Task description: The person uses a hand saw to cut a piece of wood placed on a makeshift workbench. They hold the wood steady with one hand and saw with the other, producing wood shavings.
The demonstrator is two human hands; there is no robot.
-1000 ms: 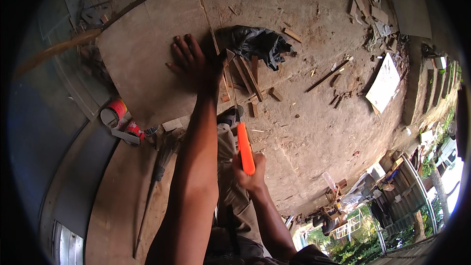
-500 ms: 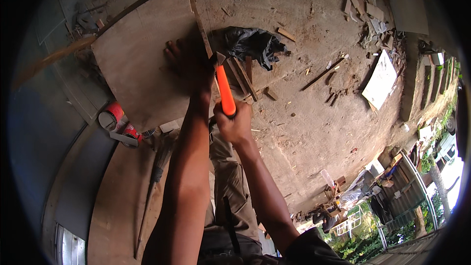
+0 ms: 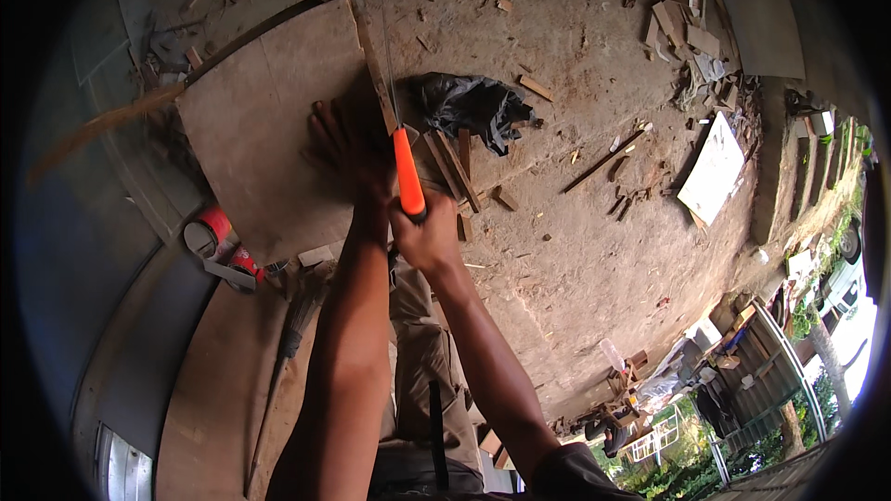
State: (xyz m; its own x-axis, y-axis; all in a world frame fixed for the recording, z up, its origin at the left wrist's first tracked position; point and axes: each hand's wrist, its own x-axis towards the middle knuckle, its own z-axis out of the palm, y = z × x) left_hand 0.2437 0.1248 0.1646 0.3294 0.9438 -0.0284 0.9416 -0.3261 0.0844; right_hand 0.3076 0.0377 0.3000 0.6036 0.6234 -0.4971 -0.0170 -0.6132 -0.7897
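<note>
My left hand [image 3: 357, 153] lies flat with fingers spread on a pale plywood sheet [image 3: 269, 130], close to its right edge. In my right hand [image 3: 429, 239] is the orange handle of a handsaw [image 3: 408, 172], fingers wrapped round its near end. The saw's thin blade shows nearly edge-on, pointing away from me beside the sheet's right edge. A narrow wooden strip [image 3: 373, 70] runs along that edge. How far the blade sits in the wood is hidden.
A crumpled black plastic bag [image 3: 473, 107] and wood offcuts [image 3: 455, 167] lie right of the sheet. Red cans [image 3: 212, 227] stand at its left near corner. A white panel [image 3: 715, 170] and a scrap pile [image 3: 687, 28] are farther right. A broom [image 3: 295, 325] lies at lower left.
The view has shifted, so the sheet and floor sit lower in it. My right hand and the saw have moved slightly away from me along the sheet's edge. My left hand stays pressed down.
</note>
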